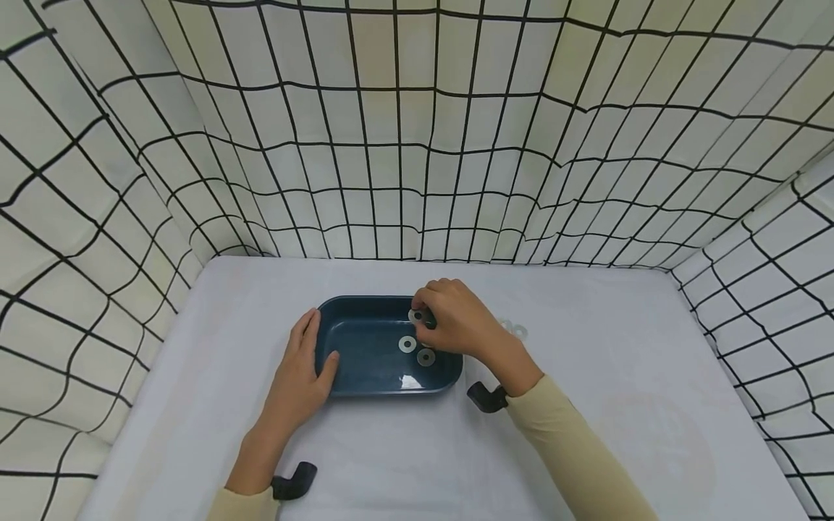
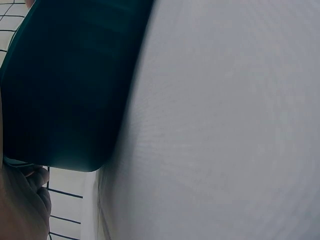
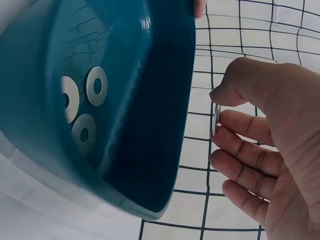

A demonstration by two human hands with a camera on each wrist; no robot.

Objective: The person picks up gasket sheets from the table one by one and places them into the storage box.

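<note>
- The left hand [image 1: 301, 376] lies flat with its fingers straight and close together, thumb spread apart to the right, wrist low toward the body.
- The right hand [image 1: 452, 318] reaches forward, knuckles up, fingers curled, with thumb and index finger pinched together.
- Both forearms wear beige sleeves, and each wrist carries 1 dark mount.

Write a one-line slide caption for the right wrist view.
Right hand pinches a washer beside the blue tray holding three washers.
</note>
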